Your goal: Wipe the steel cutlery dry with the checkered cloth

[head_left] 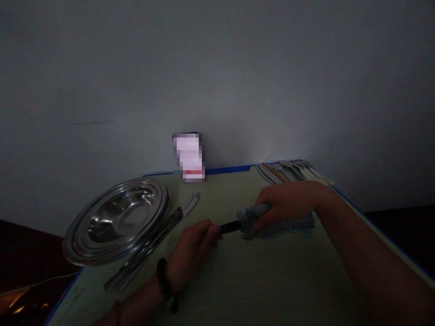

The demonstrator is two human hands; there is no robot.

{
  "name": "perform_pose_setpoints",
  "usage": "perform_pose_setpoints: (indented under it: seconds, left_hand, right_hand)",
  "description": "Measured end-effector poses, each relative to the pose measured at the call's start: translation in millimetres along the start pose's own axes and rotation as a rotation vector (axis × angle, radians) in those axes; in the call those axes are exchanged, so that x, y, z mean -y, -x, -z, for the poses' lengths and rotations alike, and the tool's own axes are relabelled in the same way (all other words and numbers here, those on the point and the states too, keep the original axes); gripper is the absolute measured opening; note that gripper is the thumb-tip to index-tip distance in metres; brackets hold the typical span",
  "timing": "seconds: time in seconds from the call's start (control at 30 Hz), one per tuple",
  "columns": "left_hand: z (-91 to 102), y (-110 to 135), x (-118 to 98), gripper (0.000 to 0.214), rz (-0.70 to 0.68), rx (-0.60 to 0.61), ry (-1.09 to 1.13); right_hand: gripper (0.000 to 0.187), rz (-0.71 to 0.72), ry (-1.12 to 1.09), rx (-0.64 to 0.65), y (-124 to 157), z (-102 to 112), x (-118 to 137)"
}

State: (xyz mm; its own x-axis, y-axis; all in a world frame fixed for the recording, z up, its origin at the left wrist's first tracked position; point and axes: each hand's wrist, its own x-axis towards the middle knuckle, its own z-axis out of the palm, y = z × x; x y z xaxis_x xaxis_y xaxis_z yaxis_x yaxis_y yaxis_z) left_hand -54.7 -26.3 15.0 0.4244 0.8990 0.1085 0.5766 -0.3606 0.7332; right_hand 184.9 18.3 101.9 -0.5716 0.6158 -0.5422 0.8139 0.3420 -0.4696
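Observation:
My left hand is closed around the dark handle of a piece of cutlery, near the middle of the table. My right hand is wrapped over a checked cloth that covers the other end of that piece. The cloth's lower part lies on the table top. What kind of cutlery it is stays hidden under the cloth.
A stack of steel plates sits at the left of the pale table. Several knives lie beside the plates. More cutlery lies at the back right. A small box stands against the wall.

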Motion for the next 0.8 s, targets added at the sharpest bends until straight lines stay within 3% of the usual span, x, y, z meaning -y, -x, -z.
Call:
perform_pose_setpoints:
  seconds: [0.13, 0.27, 0.4, 0.6, 0.8]
  left_hand:
    - [-0.7, 1.0, 1.2, 0.034, -0.011, 0.087, 0.023]
    - [0.0, 1.5, -0.7, 0.034, -0.005, 0.05, 0.063]
    - [2.6, 0.7, -4.4, 0.038, 0.033, -0.006, 0.129]
    - [7.8, 0.0, -5.3, 0.048, 0.242, -0.009, 0.408]
    - [8.7, -1.8, -4.7, 0.046, 0.202, 0.03, 0.431]
  right_hand:
    - [0.043, 0.052, 0.033, 0.012, -12.0, -8.4, 11.0]
    - [0.045, 0.101, 0.026, 0.025, -20.1, -11.2, 13.6]
    - [0.049, 0.084, -0.046, 0.015, -13.7, -4.0, -2.7]
    - [0.049, -0.073, -0.266, -0.01, 7.9, 7.1, -37.3]
    - [0.048, -0.049, -0.208, 0.001, 7.3, 7.1, -35.8]
